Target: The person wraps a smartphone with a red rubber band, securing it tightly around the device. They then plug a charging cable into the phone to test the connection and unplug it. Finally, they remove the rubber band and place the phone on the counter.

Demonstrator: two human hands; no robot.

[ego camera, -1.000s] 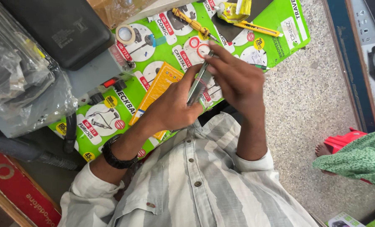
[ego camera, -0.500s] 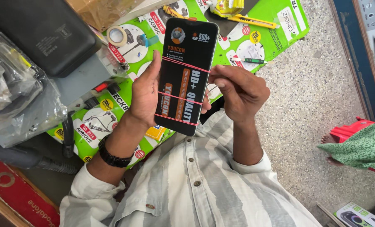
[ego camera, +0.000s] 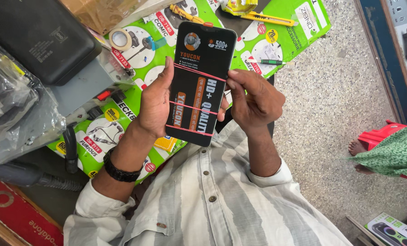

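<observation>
The left hand (ego camera: 155, 107) holds a flat black phone screen panel (ego camera: 199, 84) upright above the green printed mat (ego camera: 299, 36), fingers curled behind its edge. Three thin red rubber bands (ego camera: 199, 73) already cross it. The right hand (ego camera: 253, 100) pinches its right edge, fingers pressed together.

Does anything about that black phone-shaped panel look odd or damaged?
No damage shows. The odd part: red rubber bands cross the black panel held up between the left hand and right hand. The green mat behind is cluttered.
</observation>
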